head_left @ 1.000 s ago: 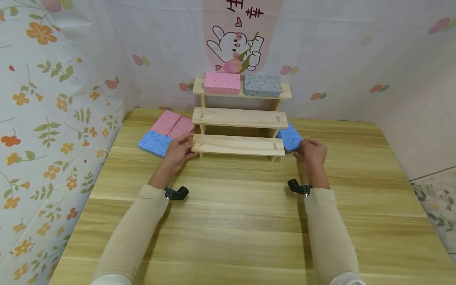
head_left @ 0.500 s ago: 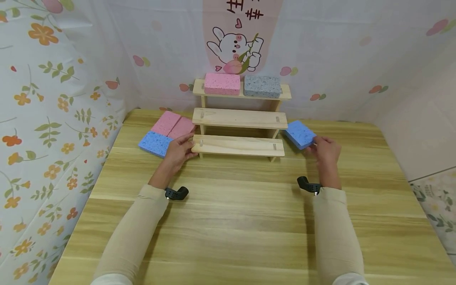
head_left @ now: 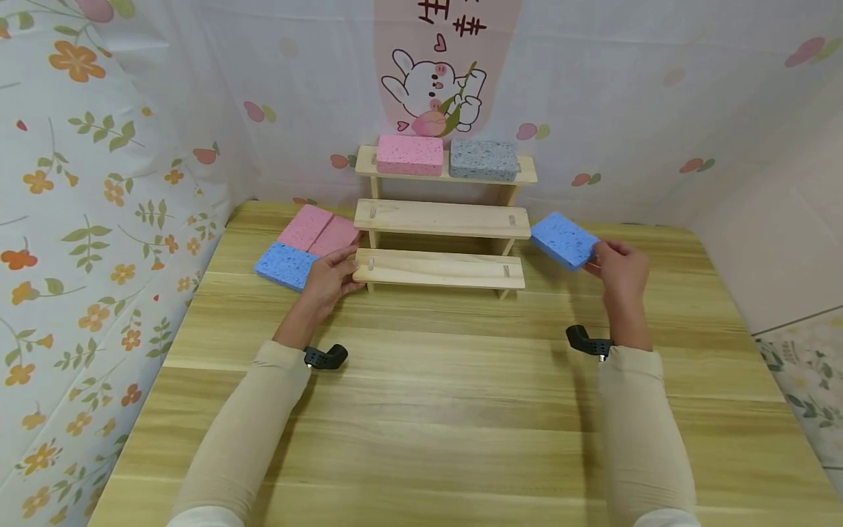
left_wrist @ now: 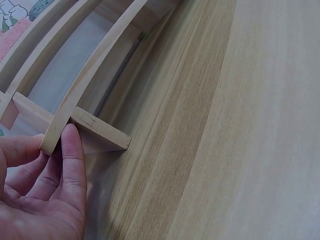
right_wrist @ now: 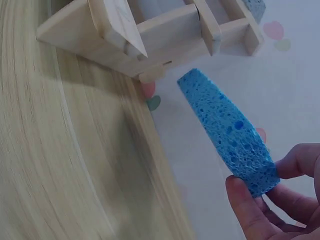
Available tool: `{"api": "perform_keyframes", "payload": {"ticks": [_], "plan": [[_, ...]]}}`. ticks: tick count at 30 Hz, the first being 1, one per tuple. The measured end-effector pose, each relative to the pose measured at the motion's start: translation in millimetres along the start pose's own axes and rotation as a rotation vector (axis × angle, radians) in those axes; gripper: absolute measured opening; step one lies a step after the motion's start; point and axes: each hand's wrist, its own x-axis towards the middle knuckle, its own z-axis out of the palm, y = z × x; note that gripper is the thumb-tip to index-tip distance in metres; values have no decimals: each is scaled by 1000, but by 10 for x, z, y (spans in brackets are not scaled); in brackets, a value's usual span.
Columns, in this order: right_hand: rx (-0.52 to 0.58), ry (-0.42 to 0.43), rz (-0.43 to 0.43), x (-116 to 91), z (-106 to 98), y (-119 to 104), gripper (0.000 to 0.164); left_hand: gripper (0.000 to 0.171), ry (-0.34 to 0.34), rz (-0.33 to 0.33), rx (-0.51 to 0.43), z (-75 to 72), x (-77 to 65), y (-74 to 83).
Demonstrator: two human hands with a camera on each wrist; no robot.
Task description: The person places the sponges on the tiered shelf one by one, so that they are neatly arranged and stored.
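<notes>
My right hand (head_left: 622, 274) pinches a blue sponge (head_left: 564, 240) by its near right corner, beside the right end of a three-step wooden rack (head_left: 441, 218). In the right wrist view the held blue sponge (right_wrist: 232, 135) is off the table, thumb on one face and fingers on the other. My left hand (head_left: 327, 282) grips the left end of the rack's lowest shelf (head_left: 441, 268). Seen from the left wrist, thumb and fingers pinch that shelf end (left_wrist: 52, 137). On the top shelf sit a pink sponge (head_left: 410, 155) and a grey sponge (head_left: 484, 159), side by side.
Left of the rack, two pink sponges (head_left: 306, 227) and another blue sponge (head_left: 285, 265) lie on the wooden table (head_left: 448, 410); my left hand partly covers the blue one. A printed cloth (head_left: 276, 66) hangs behind the rack, close to its back.
My right hand has drawn the blue sponge out from beside the rack, moving right and lifting it. My left hand has stayed on the lowest shelf.
</notes>
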Motion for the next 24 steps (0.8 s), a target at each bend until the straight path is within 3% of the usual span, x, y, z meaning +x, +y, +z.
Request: {"api": "perform_keyframes", "payload": {"ticks": [7,16,24], "plan": [[-17,-11,-58,71,-113,-118,19,48,-2,10,21,3,-4,-6],[-109,-52,-117,189,-198,-269,18,48,3,10,27,-15,-18,-1],[91,-162,-79,235,-266,-360,13,48,2,0,29,8,-17,22]]}}
